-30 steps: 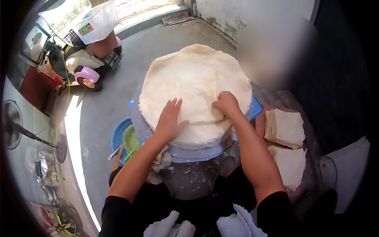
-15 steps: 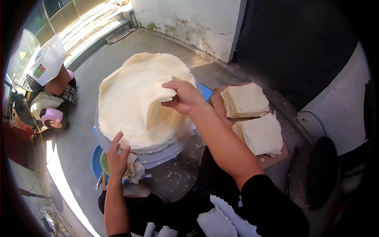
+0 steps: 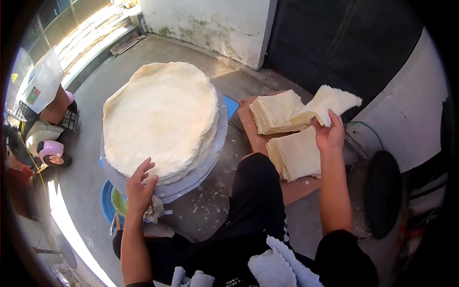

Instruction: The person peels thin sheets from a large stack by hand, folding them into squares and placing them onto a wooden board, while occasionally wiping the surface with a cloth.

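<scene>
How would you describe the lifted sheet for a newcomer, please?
Find the big round stack, then the brown board to its right, bearing two smaller stacks. The sheet is in the right hand, at the far small stack's right side; unlike the flat-lying sheets there, it is lifted and bent.

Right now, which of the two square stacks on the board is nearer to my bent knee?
The stack closer to your body, just beside the knee. The other stack lies beyond it on the same board, farther from you.
</scene>
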A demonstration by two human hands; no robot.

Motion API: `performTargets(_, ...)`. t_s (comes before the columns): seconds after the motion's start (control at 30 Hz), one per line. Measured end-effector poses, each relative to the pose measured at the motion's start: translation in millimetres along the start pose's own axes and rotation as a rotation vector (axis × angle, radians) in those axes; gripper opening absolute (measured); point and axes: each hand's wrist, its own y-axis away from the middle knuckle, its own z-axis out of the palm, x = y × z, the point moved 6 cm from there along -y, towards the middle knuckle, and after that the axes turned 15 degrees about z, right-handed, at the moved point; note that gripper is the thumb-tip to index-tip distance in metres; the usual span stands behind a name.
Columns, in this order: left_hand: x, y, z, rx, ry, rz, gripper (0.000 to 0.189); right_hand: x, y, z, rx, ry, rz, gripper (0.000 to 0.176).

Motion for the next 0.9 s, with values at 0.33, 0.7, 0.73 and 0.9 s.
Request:
performTargets(0.33, -9, 6, 2, -0.056, -0.014, -0.024, 0.050, 119, 30, -198, 0.298, 0.142, 0.361, 0.037)
performTargets(0.7, -6, 11, -2, -0.080, -0.080, 0.089, 0.039, 122, 57, -181, 0.412, 0.357, 0.448, 0.025)
performTargets(0.73, -6, 12, -3, -0.079, -0.082, 0.086, 0.039, 119, 58, -182, 0.431, 0.407, 0.443, 0.025)
performTargets(0.9, 3, 14, -8, -0.074, -0.123, 0.135, 0.038, 80, 62, -221, 0.555, 1.024, 0.132, 0.032)
